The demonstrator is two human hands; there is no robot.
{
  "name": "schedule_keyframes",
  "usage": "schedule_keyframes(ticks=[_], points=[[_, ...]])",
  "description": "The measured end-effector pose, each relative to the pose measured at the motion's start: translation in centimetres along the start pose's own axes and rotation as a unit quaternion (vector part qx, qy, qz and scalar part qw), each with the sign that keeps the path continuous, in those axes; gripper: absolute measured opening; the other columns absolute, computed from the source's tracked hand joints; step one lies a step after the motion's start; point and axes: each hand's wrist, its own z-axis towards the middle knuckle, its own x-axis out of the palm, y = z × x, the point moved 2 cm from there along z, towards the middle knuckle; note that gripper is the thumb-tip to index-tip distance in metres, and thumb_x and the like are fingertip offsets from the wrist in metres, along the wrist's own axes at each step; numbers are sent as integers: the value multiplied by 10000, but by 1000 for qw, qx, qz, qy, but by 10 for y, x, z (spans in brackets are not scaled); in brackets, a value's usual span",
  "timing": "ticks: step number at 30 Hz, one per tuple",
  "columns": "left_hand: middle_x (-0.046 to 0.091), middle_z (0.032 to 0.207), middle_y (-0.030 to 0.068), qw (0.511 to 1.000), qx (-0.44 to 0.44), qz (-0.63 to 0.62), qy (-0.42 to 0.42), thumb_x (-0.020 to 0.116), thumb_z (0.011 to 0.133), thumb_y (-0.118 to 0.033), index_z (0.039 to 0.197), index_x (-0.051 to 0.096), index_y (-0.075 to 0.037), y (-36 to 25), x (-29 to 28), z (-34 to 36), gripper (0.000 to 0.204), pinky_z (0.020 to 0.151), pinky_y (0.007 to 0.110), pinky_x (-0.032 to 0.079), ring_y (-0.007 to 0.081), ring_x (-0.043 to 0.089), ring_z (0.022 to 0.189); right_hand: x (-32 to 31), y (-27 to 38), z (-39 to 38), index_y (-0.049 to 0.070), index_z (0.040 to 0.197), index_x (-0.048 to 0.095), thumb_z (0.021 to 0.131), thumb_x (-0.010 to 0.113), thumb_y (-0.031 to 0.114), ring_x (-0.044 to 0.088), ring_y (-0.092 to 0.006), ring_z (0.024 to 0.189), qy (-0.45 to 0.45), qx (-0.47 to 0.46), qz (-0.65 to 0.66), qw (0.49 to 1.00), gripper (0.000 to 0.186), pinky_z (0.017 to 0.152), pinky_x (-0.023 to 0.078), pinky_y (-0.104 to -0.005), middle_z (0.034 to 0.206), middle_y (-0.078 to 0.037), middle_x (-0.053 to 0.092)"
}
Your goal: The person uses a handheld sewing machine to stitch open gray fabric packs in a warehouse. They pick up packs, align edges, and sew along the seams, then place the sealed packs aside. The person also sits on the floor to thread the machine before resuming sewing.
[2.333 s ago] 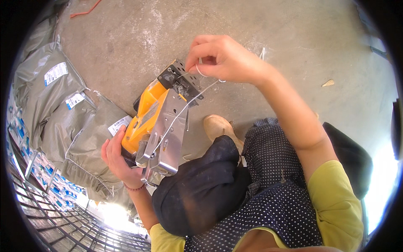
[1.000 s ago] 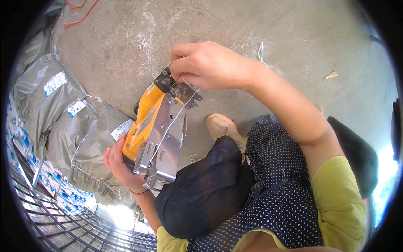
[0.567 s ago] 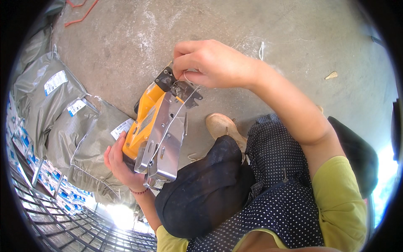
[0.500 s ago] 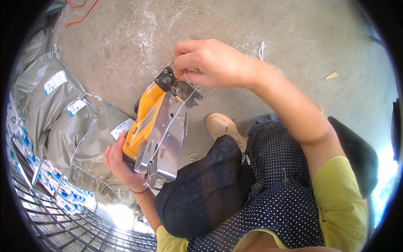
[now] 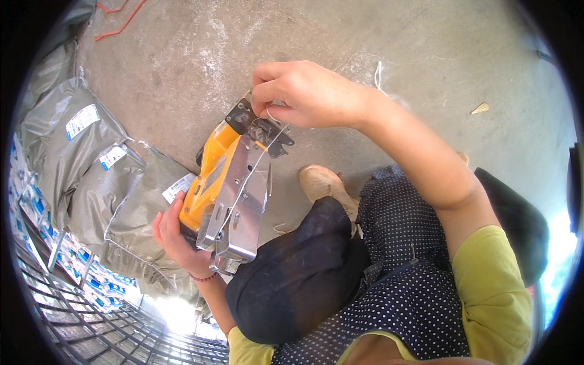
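Observation:
My left hand (image 5: 177, 243) grips the rear end of a yellow handheld bag-sewing machine (image 5: 207, 194), which is tilted with its black metal sewing head (image 5: 258, 129) pointing away from me. A silver metal plate (image 5: 242, 210) covers its right side. White thread (image 5: 248, 177) runs along that plate up to the head. There, my right hand (image 5: 310, 94) has thumb and fingers pinched on the thread, close against the head; the fingers partly hide the thread's end.
Grey sealed sacks (image 5: 97, 204) with white labels are piled on the left. Below them are blue-and-white packages (image 5: 106, 291) and a black wire grid (image 5: 79, 316). A red strip (image 5: 125, 27), a loose white thread (image 5: 378, 76) and a dry scrap (image 5: 480, 109) lie on the concrete floor.
Very little differs. The right hand has dipped slightly beside the sewing head, still pinching the thread; the left hand keeps its grip on the machine.

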Motion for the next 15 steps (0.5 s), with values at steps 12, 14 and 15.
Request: schedule_keyframes(ticks=[12, 14, 15], points=[[614, 1071, 149, 1000, 2, 9, -5, 579, 729, -431, 1115, 495, 10, -6, 1, 3, 592, 958, 368, 280, 230, 589, 986, 0, 4, 3, 66, 799, 620, 759, 568, 123, 592, -263, 777, 48, 27, -19, 998, 87, 674, 483, -367, 834, -76, 565], [615, 1070, 146, 1000, -2, 22, 0, 576, 730, -402, 1118, 493, 9, -5, 0, 2, 572, 960, 369, 278, 228, 590, 984, 2, 5, 5, 68, 806, 625, 758, 573, 128, 594, -266, 776, 54, 28, -17, 998, 92, 673, 483, -369, 832, -77, 564], [615, 1070, 145, 1000, -4, 29, 3, 575, 730, -388, 1119, 493, 9, -4, 0, 2, 562, 961, 369, 277, 227, 591, 983, 3, 5, 6, 68, 807, 625, 757, 573, 128, 594, -268, 771, 54, 28, -20, 998, 94, 671, 482, -370, 831, -78, 564]])
